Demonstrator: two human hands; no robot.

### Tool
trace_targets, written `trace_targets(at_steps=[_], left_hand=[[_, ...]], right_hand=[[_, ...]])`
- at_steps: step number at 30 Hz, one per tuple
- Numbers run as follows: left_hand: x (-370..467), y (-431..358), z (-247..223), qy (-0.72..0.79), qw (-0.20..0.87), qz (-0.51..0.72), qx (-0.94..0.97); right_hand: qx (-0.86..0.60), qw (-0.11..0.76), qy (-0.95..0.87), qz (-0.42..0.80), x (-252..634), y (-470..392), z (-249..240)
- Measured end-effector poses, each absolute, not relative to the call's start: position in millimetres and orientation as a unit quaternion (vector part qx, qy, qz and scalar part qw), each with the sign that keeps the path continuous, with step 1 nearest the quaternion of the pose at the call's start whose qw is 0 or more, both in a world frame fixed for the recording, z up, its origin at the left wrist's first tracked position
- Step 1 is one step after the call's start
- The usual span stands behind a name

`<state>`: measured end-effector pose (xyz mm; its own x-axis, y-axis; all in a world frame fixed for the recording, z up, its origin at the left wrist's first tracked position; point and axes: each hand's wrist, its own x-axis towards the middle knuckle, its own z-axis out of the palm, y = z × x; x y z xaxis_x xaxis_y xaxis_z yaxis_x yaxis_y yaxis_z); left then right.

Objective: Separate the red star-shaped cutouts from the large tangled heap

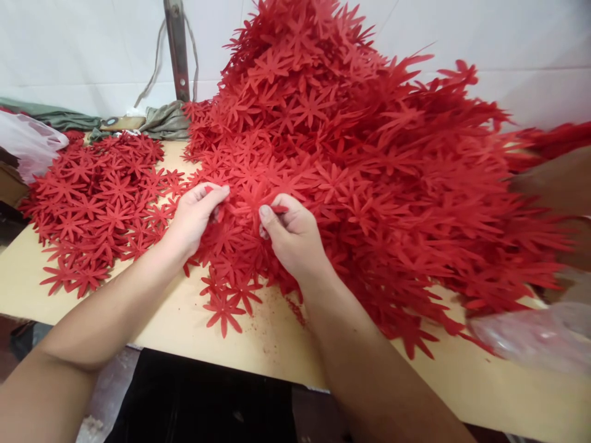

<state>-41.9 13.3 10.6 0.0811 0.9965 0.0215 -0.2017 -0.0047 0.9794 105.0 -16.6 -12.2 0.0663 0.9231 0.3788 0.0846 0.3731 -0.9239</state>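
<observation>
Both hands are over a big heap of red flower-shaped pieces (pixel 323 123) on a pale yellow table (pixel 258 351). My left hand (pixel 198 212) is closed, thumb against fingers, pinching a red piece. Just right of it, my right hand (pixel 293 231) is closed too, with a red petal tip between thumb and forefinger. Between the hands lies a red flower piece (pixel 252 200); whether both hold this same one is hard to tell. A smaller pile of red flower pieces (pixel 99 197) lies to the left, and a single flower (pixel 225 312) near the front.
A white plastic bag (pixel 34 144) stands at the far left, and clear plastic (pixel 540 335) lies at the right edge. Behind are grey-green cloths (pixel 167 121) and an upright metal bar (pixel 178 55) against the white wall. A cardboard box (pixel 558 191) is at the right.
</observation>
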Motion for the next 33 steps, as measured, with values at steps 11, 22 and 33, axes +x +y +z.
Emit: trace_targets(at_steps=[11, 22, 33], left_hand=[[-33, 1, 15, 0.354, 0.581, 0.439, 0.586], [-47, 17, 15, 0.405, 0.561, 0.531, 0.488], [-44, 10, 18, 0.405, 0.537, 0.482, 0.562]], right_hand=[[-0.440, 0.593, -0.613, 0.280, 108, -18, -14], [-0.460, 0.604, -0.569, 0.316, 113, -15, -14], [-0.522, 0.582, -0.623, -0.001, 125, -15, -16]])
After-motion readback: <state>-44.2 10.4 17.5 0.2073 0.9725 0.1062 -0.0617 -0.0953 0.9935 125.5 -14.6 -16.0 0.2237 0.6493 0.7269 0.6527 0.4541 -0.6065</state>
